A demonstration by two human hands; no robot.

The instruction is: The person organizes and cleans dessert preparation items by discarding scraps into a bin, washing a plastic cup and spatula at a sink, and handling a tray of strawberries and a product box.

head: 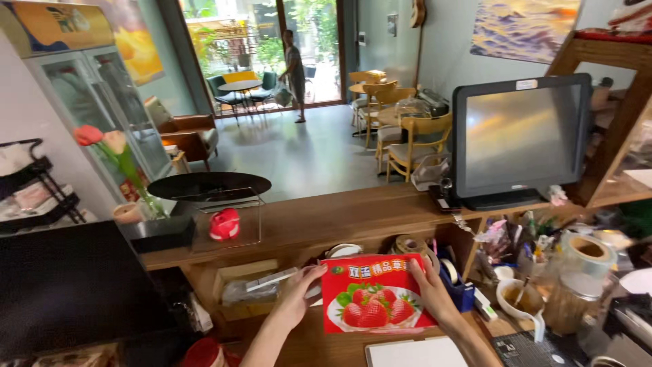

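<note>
Currently both hands grip the red strawberry box by its side edges, upright on the lower wooden work surface below the counter: left hand has fingers curled on the left edge, right hand lies flat with fingers spread along the right edge. Best to keep the grip even and the box level, I'd judge. Tight spot: tape rolls right behind, blue tape dispenser, white cup and clear jar crowd the right, monitor above.
</note>
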